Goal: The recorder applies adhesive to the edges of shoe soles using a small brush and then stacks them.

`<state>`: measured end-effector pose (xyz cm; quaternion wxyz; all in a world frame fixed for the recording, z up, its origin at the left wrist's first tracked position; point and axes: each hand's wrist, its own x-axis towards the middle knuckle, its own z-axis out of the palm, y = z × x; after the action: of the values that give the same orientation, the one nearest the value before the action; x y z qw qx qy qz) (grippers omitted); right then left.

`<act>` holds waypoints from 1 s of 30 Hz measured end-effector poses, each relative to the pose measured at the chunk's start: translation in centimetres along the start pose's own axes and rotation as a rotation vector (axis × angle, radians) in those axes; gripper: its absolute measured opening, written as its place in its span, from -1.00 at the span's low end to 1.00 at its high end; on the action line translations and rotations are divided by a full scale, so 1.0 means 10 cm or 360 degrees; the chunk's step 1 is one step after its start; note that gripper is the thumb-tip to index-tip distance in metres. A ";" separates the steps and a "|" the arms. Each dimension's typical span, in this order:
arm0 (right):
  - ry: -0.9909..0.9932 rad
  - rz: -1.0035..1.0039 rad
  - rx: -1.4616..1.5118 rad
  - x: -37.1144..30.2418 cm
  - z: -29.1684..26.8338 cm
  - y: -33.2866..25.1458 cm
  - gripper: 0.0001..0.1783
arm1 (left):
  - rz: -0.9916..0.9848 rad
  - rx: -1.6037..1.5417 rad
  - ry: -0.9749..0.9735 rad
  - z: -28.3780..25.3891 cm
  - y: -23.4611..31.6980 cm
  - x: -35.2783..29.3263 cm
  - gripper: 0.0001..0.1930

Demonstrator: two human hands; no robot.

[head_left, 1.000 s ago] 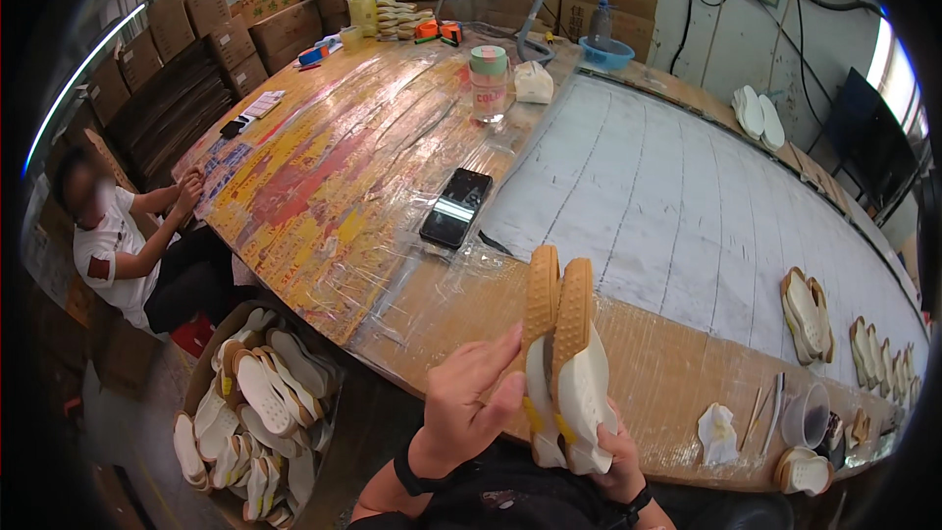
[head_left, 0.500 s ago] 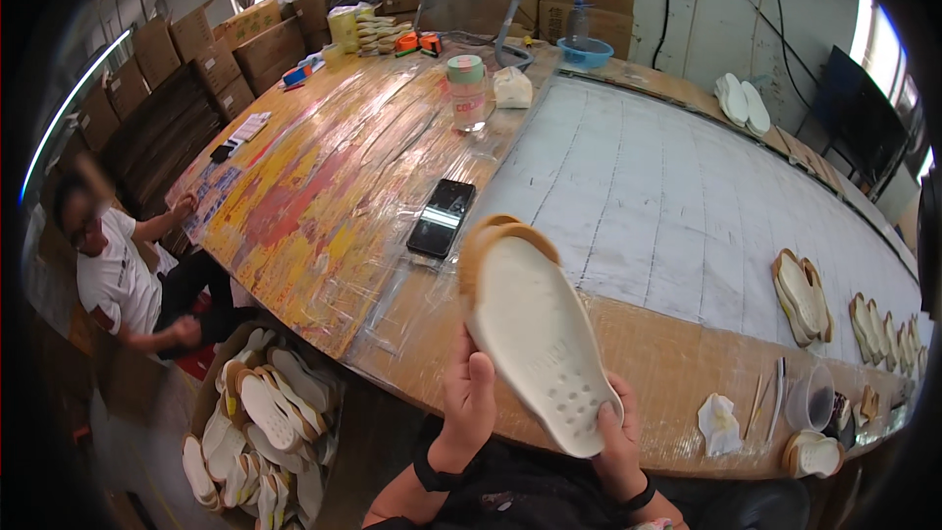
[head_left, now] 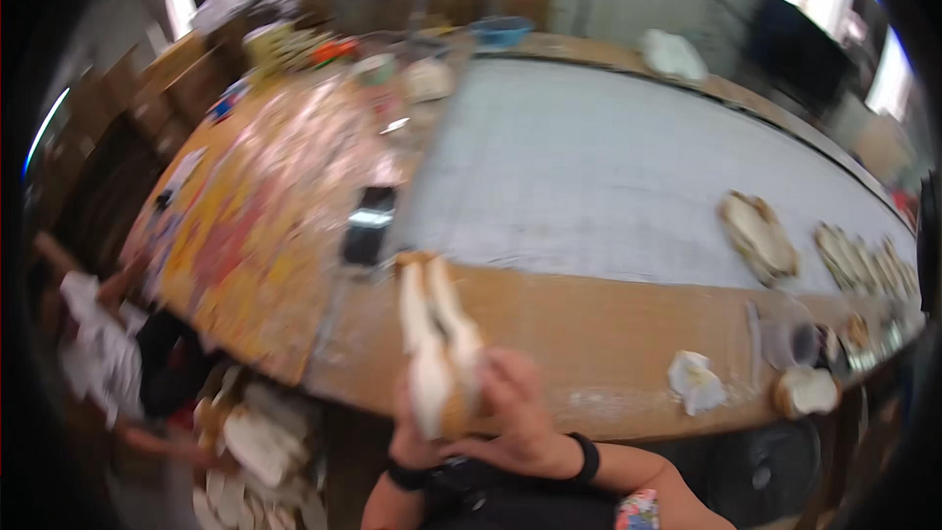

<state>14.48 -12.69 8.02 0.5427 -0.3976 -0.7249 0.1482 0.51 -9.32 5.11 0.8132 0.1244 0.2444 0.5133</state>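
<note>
A pair of cream shoe soles (head_left: 424, 383) with tan edges stands on edge between my two hands, over the table's near edge. My left hand (head_left: 412, 442) is wrapped round their left side, low down. From the right, my right hand (head_left: 518, 412) grips the lower end, its fingers closed against them. The soles lie side by side with a dark gap between them, tips pointing away from me. Motion blurs the picture, so finger details are soft. Beyond the soles' far tips a black phone (head_left: 370, 226) lies on the table.
More soles (head_left: 760, 236) stand in a row at the right. A crumpled white cloth (head_left: 697, 383), a clear cup (head_left: 785, 342) and a single sole (head_left: 810, 393) lie near the front edge. Loose soles (head_left: 260, 447) fill a container at lower left, beside a seated person (head_left: 103, 334).
The soles have turned from face-up to on edge and come lower, closer to me. My right hand has moved left and up. The whole view has swung to the right.
</note>
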 end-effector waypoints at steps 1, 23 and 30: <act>-0.0140 -0.0008 0.0099 0.08 -0.03 0.01 -0.10 | 0.0042 0.0007 0.0016 -0.23 0.03 0.03 -0.46; 0.2384 0.1707 -0.1401 -0.78 -4.59 3.63 -0.44 | 0.0870 0.2606 0.0586 -1.03 0.19 0.49 -0.34; 0.1775 0.1572 -0.1639 -0.49 -4.55 3.36 -0.65 | 0.0753 0.2337 0.0615 -0.82 0.14 0.43 -0.33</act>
<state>70.08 -4.65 -0.34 0.4448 -0.8710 -0.0803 -0.1925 -3.38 -5.25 -2.43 0.3359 0.5860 0.6242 0.3925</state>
